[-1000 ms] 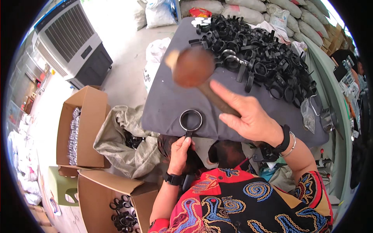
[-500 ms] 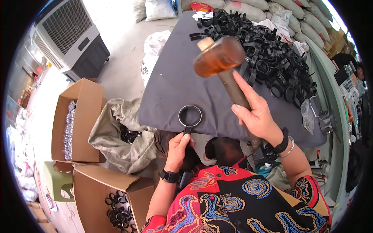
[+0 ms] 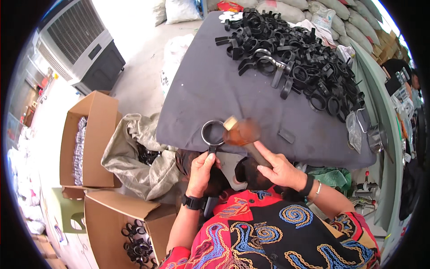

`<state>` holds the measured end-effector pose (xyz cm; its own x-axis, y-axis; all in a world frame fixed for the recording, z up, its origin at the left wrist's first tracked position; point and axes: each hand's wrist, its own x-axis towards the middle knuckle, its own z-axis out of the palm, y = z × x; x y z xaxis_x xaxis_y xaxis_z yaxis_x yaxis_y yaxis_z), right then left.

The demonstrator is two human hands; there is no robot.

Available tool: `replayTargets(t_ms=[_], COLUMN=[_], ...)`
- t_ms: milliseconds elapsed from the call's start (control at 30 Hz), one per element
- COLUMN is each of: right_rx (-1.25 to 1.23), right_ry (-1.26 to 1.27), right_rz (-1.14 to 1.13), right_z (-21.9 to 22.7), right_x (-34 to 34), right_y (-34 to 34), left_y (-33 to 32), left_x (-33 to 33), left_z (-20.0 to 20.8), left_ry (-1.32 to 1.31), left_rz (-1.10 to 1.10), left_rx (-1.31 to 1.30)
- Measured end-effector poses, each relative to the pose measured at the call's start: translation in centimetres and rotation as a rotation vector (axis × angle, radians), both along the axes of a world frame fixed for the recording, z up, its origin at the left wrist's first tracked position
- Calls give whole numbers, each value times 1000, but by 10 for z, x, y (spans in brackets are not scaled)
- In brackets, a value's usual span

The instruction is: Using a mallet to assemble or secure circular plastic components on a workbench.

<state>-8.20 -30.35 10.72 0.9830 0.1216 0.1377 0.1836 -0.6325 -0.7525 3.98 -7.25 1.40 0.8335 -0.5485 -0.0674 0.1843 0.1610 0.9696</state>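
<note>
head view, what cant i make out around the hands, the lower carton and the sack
All in the head view:
Mallet: head blurred; contact with the black ring unclear.
Ring's handle: lower end hidden by the left hand.
Mallet's handle: lower end hidden by the right hand.
Lower carton: cut off by the bottom edge.
Sack: contents partly hidden by its folds.

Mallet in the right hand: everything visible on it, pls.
The amber-brown mallet has a rounded, glossy head that looks like translucent plastic or rubber, with a pale yellowish block-like piece at its left end. A dark brown handle slants down and right into the right hand, which grips it. The head is blurred, over the padded grey cloth surface near its front edge, beside the black ring with a silvery rim; whether they touch can't be told.
</note>
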Motion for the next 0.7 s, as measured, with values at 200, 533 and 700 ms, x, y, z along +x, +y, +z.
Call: replayTargets(t_ms=[200,533,700], right_rx=[40,-300,-203], right_ry=[-204,-199,98], right_rz=[66,170,205], right_z=[12,57,57], right_x=[4,49,91], right_y=[6,44,42], left_y=[5,-1,3], left_x=[-1,-1,-5], left_z=[0,2,-6], left_ry=[7,-19,16], left_rz=[-18,-7,12], left_rx=[-40,-70,-30])
